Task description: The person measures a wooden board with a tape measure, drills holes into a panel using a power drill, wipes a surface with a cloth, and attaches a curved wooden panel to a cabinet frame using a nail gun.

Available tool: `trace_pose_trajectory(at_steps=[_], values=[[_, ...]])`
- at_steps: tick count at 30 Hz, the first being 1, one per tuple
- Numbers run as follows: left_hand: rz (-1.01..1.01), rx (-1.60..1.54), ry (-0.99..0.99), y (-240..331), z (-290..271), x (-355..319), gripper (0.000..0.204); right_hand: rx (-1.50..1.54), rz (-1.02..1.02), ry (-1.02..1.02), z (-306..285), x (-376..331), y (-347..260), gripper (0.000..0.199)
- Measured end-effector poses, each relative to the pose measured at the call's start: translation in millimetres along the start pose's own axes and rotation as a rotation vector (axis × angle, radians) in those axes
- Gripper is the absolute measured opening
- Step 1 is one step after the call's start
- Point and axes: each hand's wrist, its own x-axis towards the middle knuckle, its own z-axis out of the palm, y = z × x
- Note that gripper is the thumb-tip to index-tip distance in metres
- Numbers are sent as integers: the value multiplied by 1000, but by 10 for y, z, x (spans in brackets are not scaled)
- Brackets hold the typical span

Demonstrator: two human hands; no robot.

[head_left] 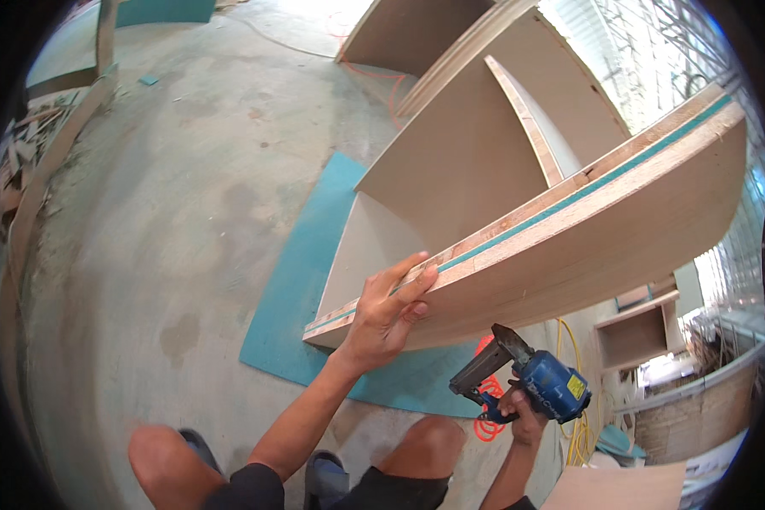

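My left hand (387, 314) grips the long front edge of a wooden cabinet carcass (569, 246), its fingers bent over the layered edge near the lower left corner. A thin teal strip (527, 225) runs along that edge between bands of bare wood. In my right hand (523, 416) is a blue and black pneumatic nail gun (552, 382), held by its handle below the panel. Its nose stands apart from the wood. An orange coiled air hose (487, 387) hangs beside the gun. The cabinet rests on a teal sheet (289, 289), with a divider board (527, 119) inside it.
Another brown cabinet (408, 34) stands at the far side, with a thin hose (289, 49) on the concrete floor. Yellow hose (580, 438) lies at the right, near a small open box (633, 336) and a flat board (616, 489). Wood scraps (25, 144) are piled at far left.
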Motion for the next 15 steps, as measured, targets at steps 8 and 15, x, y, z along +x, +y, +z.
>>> trace_pose_trajectory(at_steps=[8, 15], values=[[59, 11, -81, -197, 8, 78, 61, -1148, -673, 23, 163, 6, -775, 22], [70, 31, -51, -258, -55, 109, 63, -1580, -902, 212, -21, 425, -1360, 24]])
